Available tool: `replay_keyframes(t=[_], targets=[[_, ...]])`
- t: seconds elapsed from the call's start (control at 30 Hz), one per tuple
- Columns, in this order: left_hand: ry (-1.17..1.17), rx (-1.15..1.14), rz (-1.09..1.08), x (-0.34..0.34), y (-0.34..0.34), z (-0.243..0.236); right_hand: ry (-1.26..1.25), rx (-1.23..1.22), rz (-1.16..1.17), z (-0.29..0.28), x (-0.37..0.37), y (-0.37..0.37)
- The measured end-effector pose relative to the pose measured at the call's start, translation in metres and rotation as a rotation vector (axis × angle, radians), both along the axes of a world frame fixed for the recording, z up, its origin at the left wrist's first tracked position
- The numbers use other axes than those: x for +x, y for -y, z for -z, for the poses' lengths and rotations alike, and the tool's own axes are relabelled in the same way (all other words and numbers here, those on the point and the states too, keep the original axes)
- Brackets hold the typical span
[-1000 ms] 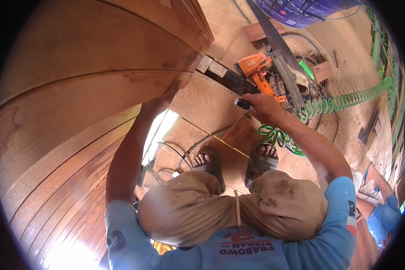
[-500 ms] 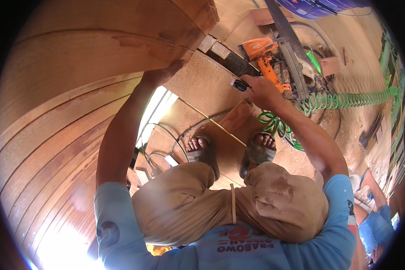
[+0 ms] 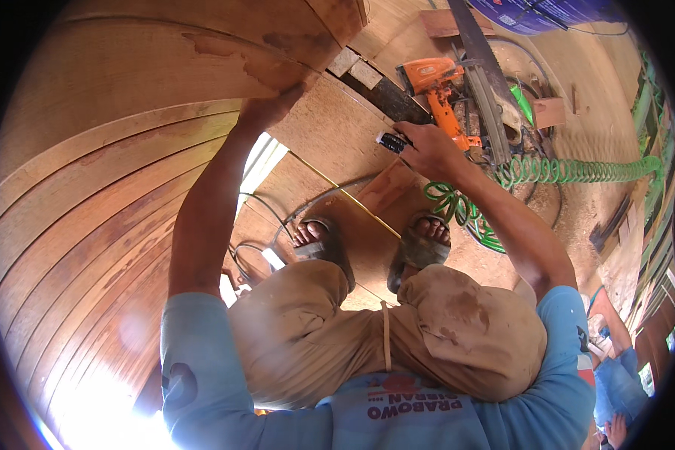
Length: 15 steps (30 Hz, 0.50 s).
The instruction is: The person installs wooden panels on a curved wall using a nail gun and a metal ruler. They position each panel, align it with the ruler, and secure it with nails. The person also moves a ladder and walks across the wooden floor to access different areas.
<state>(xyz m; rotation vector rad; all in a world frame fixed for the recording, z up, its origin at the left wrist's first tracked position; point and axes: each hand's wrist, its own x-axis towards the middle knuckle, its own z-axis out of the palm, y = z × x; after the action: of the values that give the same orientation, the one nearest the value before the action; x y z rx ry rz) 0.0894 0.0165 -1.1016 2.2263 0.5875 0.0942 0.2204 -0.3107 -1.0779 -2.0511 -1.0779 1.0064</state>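
Note:
My left hand (image 3: 266, 106) reaches to the lower edge of the wooden plank wall (image 3: 142, 56) at upper left, touching it; its fingertips are in shadow. My right hand (image 3: 427, 148) is closed on a small black-and-silver object (image 3: 390, 142), perhaps a tape measure, above the wooden floor (image 3: 334, 112). Just beyond it lies an orange nail gun (image 3: 442, 105) among cables, beside a handsaw (image 3: 472, 37) and a coiled green hose (image 3: 577, 171). A dark gap with pale wood blocks (image 3: 365, 73) runs past both hands.
A purple bucket (image 3: 540, 15) stands at the top right. My sandaled feet are between the hands, near loose black cables (image 3: 274, 210) and a thin yellow strip (image 3: 352, 196). Slatted planks (image 3: 90, 217) curve along my left. A co-worker (image 3: 619, 382) is at the lower right, near stacked strips.
Both my hands have shifted upward in the view, the left following the plank's edge, the right keeping hold of the small object. The surroundings shifted slightly as my head moved.

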Motion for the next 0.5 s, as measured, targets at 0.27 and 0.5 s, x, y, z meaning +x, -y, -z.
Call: replay_keyframes(t=[0.27, 0.5], targets=[[-0.068, 0.125, 0.121, 0.0019, -0.0089, 0.0004, -0.052, 0.027, 0.035, 0.003, -0.0006, -0.0036], [-0.108, 0.033, -0.028, -0.0028, -0.0055, 0.0055, -0.061, 0.008, 0.068, -0.0022, -0.0037, -0.0046]])
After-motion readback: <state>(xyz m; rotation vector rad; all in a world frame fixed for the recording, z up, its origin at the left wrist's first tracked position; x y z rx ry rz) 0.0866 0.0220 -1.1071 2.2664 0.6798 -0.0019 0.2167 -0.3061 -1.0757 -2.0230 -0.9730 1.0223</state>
